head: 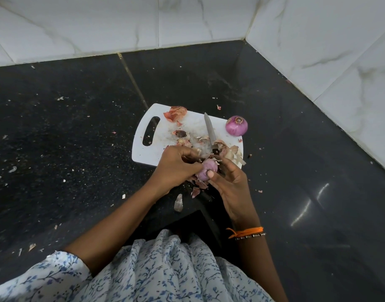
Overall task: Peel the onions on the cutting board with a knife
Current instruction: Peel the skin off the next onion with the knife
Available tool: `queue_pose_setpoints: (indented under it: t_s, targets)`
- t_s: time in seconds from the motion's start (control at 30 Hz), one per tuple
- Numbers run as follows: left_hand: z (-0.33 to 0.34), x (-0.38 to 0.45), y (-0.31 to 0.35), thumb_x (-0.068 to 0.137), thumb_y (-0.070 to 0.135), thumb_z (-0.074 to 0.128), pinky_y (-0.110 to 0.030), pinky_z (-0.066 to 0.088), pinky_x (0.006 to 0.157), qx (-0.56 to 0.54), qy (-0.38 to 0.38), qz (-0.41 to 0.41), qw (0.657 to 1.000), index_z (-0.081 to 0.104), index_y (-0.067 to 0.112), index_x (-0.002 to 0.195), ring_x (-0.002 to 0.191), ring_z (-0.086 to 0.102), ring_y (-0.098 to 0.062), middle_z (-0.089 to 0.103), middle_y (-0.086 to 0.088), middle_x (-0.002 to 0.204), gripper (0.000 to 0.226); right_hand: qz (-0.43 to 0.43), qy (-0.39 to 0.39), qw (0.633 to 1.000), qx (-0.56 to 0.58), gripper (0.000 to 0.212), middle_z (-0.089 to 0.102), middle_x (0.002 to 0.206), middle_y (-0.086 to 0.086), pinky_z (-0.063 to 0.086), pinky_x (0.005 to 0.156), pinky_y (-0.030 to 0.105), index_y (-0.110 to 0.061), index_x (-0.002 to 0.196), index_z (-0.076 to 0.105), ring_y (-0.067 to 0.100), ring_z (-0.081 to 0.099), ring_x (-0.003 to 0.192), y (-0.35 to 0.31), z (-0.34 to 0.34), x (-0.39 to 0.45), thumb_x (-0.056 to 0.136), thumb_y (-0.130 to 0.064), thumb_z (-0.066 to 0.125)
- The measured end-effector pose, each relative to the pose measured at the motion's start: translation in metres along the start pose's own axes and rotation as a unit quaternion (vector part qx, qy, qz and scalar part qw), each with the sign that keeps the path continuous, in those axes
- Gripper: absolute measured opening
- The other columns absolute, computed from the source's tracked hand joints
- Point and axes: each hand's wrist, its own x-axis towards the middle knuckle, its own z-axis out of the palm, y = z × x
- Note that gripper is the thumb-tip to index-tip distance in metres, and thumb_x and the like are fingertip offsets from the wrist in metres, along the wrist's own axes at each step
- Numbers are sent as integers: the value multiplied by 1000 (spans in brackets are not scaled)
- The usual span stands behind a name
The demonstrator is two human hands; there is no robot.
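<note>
Head view shows the dark stone table [78, 131] strewn with skin flakes, and the white cutting board [143, 152] lying near its corner under the tiled wall [317, 40]. Both hands work just off the board's near edge, over the table. The left hand [176, 168] has its grip curled round a half-peeled onion [205, 172], and the right hand [230, 188] pinches the same onion, thumb pressed on its bared purple side.

Biggest risk, as I judge it: the bared onion looks slick, and held off the board it may slip and drop onto the gritty table. Next, the knife [210, 132] lies ungripped on the board, blade pointing away, handle end partly buried under loose skins [226, 150]; a blind reach for it could meet the edge. A second onion [236, 125], skin mostly off, sits at the board's far right corner and may roll off if the board is nudged.

More peelings [175, 113] crowd the far side of the board, leaving little bare surface to work on, and a skin piece [178, 202] lies on the table below the hands.
</note>
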Motion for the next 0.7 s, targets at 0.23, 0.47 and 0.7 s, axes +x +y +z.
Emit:
queue_pose_setpoints:
  t_s: [0.23,0.47,0.7]
  targets:
    - [0,0,0,90,0,56,-28,58,61,-79,-5,-28,996,71,13,88,83,70,-18,66,-14,101,20,3,19,999,43,34,71,105,4,56,83,31,-23,100,72,24,66,102,-3,2,1,67,-17,75]
    - [5,-4,2,72,15,79,-33,59,69,-36,7,27,999,72,21,76,73,69,-13,72,-3,78,11,-8,10,1000,27,37,72,103,7,57,81,32,-12,107,67,25,67,98,-2,1,0,71,-13,72]
    - [4,0,1,84,8,68,-28,57,66,-6,40,20,999,70,5,88,68,60,-6,67,-7,81,6,8,6,997,75,33,71,106,7,57,78,30,-14,105,67,24,68,100,1,-2,1,72,-12,71]
